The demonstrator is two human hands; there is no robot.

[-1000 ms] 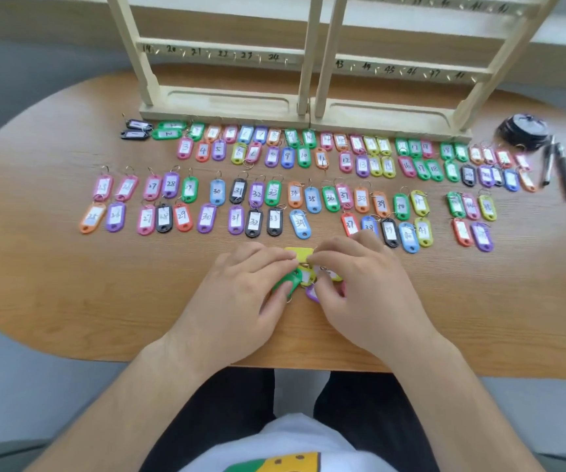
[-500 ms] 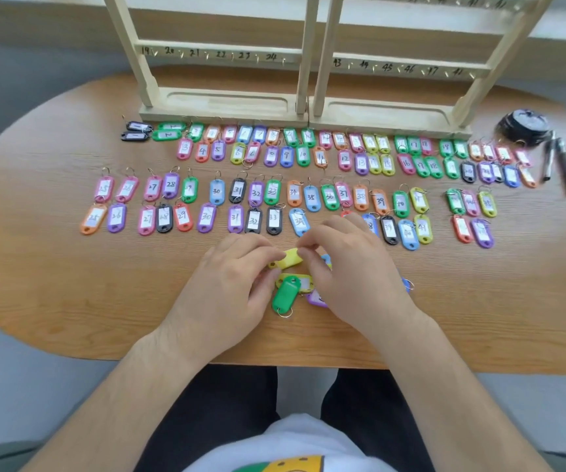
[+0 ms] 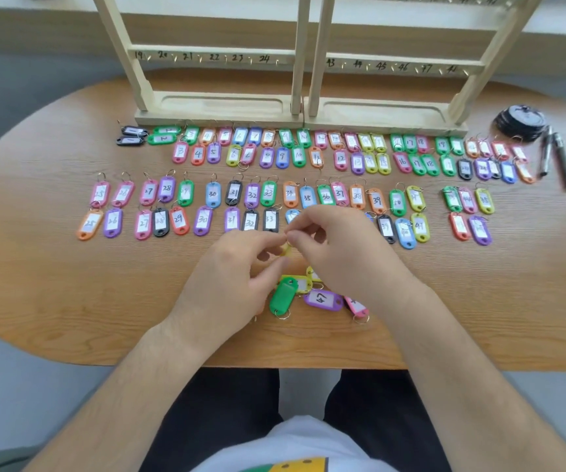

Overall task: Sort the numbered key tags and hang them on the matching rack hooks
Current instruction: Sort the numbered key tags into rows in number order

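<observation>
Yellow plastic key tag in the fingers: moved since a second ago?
Yes. The yellow plastic key tag, pinched by left hand and right hand, has gone up the frame, away from the green plastic tag.

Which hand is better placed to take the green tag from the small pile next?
Left, probably: the green tag lies just beside the thumb of the left hand, while the right hand is farther away. Both hands pinch the yellow tag.

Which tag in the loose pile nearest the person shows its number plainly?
The purple tag, marked 47. The green tag to its left shows no label, and the yellow tag and pink tag are partly covered.
</observation>
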